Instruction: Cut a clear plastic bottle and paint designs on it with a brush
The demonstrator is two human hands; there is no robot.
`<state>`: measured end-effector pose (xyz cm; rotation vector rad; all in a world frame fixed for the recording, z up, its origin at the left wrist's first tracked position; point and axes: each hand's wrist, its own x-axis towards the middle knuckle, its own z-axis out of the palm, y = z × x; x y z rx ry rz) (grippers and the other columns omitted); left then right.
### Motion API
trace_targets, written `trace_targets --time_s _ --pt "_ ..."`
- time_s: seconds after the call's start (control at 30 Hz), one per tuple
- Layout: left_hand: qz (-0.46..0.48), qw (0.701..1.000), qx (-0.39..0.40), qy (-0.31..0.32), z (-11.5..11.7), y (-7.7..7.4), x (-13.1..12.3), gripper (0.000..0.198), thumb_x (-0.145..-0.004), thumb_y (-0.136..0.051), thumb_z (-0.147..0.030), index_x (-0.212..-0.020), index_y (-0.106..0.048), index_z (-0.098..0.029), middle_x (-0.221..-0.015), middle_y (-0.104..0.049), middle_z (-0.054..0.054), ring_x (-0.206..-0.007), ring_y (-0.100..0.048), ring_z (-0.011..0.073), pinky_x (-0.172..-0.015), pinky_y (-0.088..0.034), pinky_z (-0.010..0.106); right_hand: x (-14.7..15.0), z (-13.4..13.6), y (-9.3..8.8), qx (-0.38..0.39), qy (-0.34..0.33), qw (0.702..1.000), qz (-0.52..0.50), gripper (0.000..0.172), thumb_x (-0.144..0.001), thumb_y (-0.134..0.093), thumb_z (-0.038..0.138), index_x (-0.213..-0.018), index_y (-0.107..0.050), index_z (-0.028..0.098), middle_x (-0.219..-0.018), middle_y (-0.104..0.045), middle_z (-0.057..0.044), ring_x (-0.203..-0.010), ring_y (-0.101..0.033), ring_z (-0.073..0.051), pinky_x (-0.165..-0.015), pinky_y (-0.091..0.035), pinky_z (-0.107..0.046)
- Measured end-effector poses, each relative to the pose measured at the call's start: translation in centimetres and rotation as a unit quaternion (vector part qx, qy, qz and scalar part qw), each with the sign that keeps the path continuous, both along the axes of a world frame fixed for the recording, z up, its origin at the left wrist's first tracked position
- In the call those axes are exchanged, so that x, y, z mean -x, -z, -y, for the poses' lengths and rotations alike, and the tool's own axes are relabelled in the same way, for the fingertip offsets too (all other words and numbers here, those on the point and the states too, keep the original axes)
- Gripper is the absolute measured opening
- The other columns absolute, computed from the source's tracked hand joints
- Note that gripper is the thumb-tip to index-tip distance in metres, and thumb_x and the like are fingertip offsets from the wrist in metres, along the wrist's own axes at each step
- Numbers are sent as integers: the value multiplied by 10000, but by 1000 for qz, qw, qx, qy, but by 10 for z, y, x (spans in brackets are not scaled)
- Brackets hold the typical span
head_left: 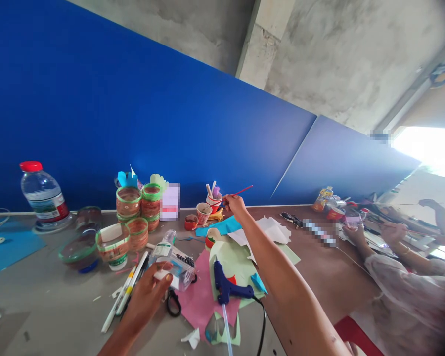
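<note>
The right hand [234,202] pinches a thin red stick, apparently a paintbrush [244,190], whose lower end reaches the striped paper cup [214,200] at the back of the table. Well apart from it, the left hand [148,289] has thumb and fingers bent at the clear plastic container [185,269]; whether they grip it or only touch it, I cannot tell.

The likeliest trouble is a knocked cup: the brush works at arm's length among close-set vessels, the floral paper cup [203,214] and small red cup [191,222] just beside, and a sideways pull could tip one. A loaded brush, if it carries paint, might drip on the blue paper [222,226] or white sheet [270,230] as it comes back. The right forearm also reaches past the blue glue gun [224,282], so a low sweep could snag its black cord [263,316] or meet the nozzle, hot if plugged in. Near the left hand, black-handled scissors [174,302] and loose markers [128,289] could be nudged.

The grey-brown table [59,306] is littered with scraps and green-rimmed cups [137,232], against a blue partition [133,113]. Bare concrete [319,64] rises above, glare enters at the right, and a co-worker's pale sleeve [393,279] rests farther along
</note>
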<state>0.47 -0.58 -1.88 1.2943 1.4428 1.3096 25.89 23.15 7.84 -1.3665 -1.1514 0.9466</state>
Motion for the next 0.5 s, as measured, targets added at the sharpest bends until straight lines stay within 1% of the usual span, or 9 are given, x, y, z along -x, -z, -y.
trace_targets --time_s 0.1,0.23,0.37,0.5 --pt "24 999 13 28 -1 3 2 528 -725 -590 -646 -976 -653 -186 -789 -710 61 -681 -644 216 -610 -498 313 -1 2 2 -7 9 1000 -10 156 -810 -554 238 -692 -600 146 -446 -519 38 -335 -400 -76 -367 -309 -207" --pt "43 999 15 19 -1 5 3 503 -716 -610 -632 -957 -662 -193 -800 -709 59 -694 -650 215 -631 -505 309 -4 2 1 -17 16 1000 -19 152 -817 -532 220 -707 -604 141 -438 -539 30 -324 -399 -74 -362 -312 -203" --pt "22 1000 11 15 -1 2 1 516 -714 -597 -643 -962 -662 -195 -825 -719 63 -762 -668 237 -670 -515 323 -5 2 1 -20 12 999 -30 156 -821 -519 208 -706 -604 143 -458 -575 22 -319 -424 -71 -369 -337 -199" --pt "-2 1000 14 12 0 -3 0 520 -714 -574 -654 -940 -655 -193 -928 -725 80 -812 -667 249 -702 -512 335 -3 2 -1 -20 12 999 -42 135 -771 -597 220 -655 -596 150 -427 -569 20 -305 -425 -80 -353 -333 -209"
